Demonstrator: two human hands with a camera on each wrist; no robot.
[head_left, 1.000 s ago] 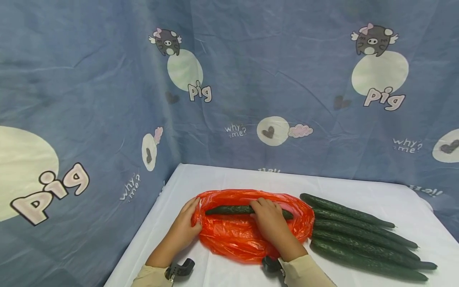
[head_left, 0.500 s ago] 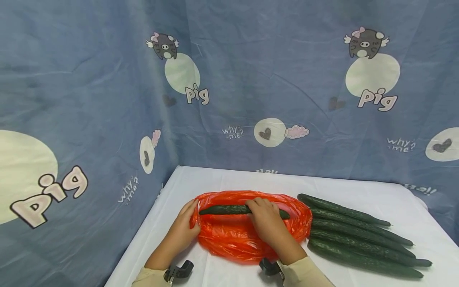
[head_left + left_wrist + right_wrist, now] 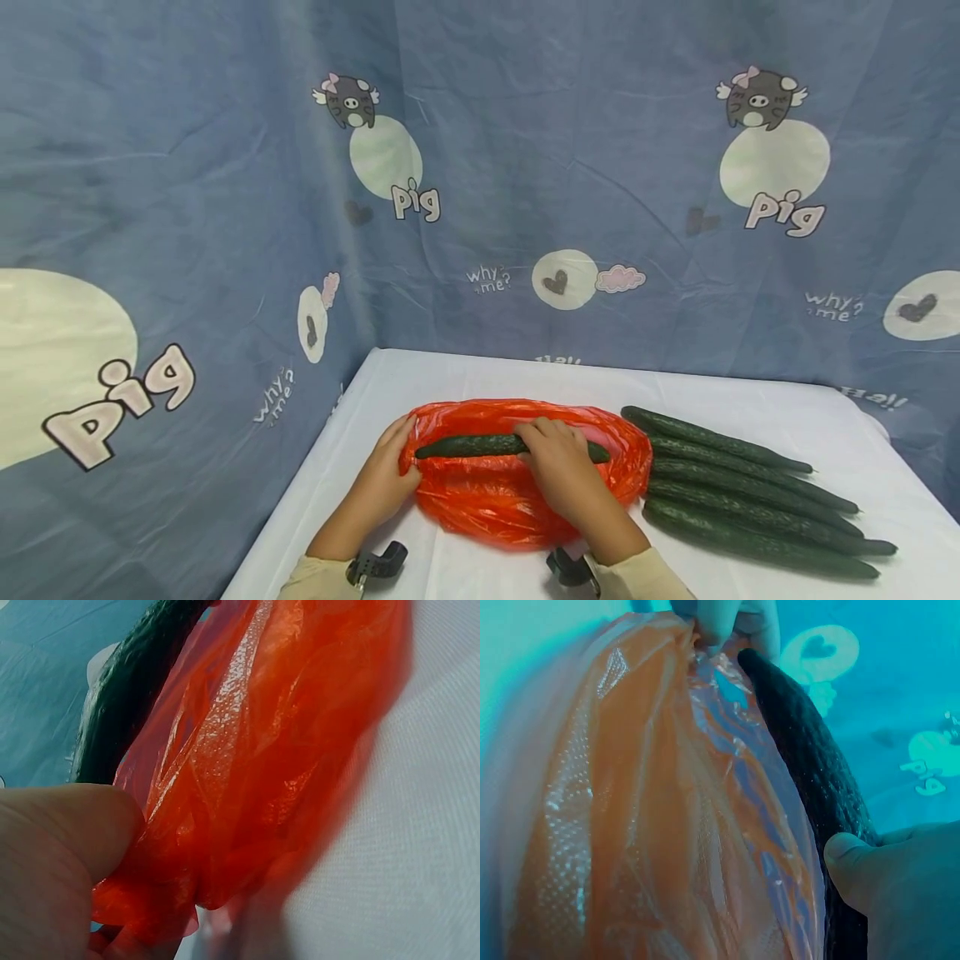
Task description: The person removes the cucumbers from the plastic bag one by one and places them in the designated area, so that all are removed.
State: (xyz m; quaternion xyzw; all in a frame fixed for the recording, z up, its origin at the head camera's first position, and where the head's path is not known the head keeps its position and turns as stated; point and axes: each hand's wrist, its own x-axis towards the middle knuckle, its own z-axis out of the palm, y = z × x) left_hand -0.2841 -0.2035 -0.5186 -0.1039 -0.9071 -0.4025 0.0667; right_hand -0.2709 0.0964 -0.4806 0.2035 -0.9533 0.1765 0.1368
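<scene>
A red plastic bag [image 3: 487,500] lies on the table with its mouth spread open. My left hand [image 3: 386,467] grips the bag's left rim; in the left wrist view the thumb [image 3: 97,825] presses on the gathered red film. Across the bag's mouth lies a dark green cucumber [image 3: 468,446], held around its right half by my right hand [image 3: 562,462]. In the right wrist view, the right thumb [image 3: 847,855] rests along the cucumber [image 3: 802,742], whose tapered end points toward the left hand. My right palm and fingers hide part of the cucumber.
Several more cucumbers [image 3: 750,500] lie side by side to the right of the bag, close to its edge. A white cloth covers the table [image 3: 465,375]. Blue printed curtains [image 3: 637,167] stand behind and at the left.
The cucumber has shifted slightly left over the bag, and its left end has then dipped a little. My right hand stays on it; my left hand keeps the rim. The head view has shifted slightly.
</scene>
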